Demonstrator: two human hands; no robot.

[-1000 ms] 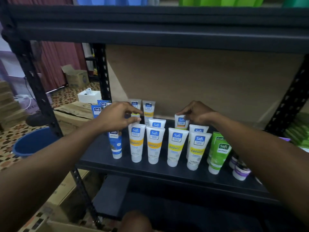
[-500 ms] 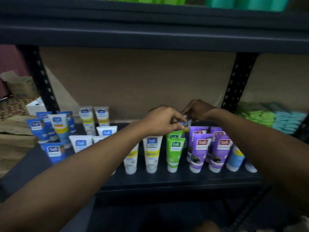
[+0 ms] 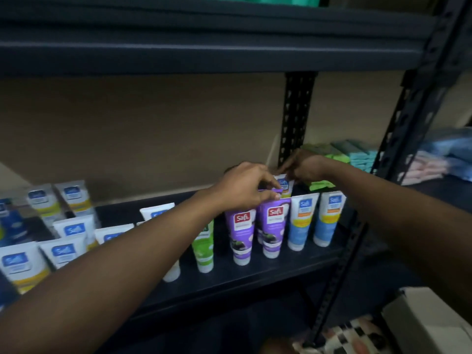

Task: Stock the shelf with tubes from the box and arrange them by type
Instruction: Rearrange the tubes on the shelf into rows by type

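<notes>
Tubes stand cap-down in rows on the dark shelf [image 3: 255, 274]. From left there are white-and-yellow tubes [image 3: 24, 267], a green tube [image 3: 204, 247], two purple tubes [image 3: 242, 233] and two light blue tubes [image 3: 300, 223]. My left hand [image 3: 245, 187] pinches the top edge of a purple tube [image 3: 272, 227] in the back of the purple group. My right hand [image 3: 304, 166] pinches the top of a white-and-yellow tube [image 3: 284, 185] standing behind the light blue ones.
A black perforated upright [image 3: 296, 116] stands behind my right hand, another [image 3: 398, 139] at the shelf's right front. Folded green, teal and pink packs [image 3: 357, 155] lie on the neighbouring shelf. A white box [image 3: 429, 320] sits low right. The upper shelf beam [image 3: 204, 54] hangs overhead.
The view has swung right along the shelf. Both hands moved right from the white-and-yellow rows to the purple and light blue tubes; my right hand still holds its white-and-yellow tube.
</notes>
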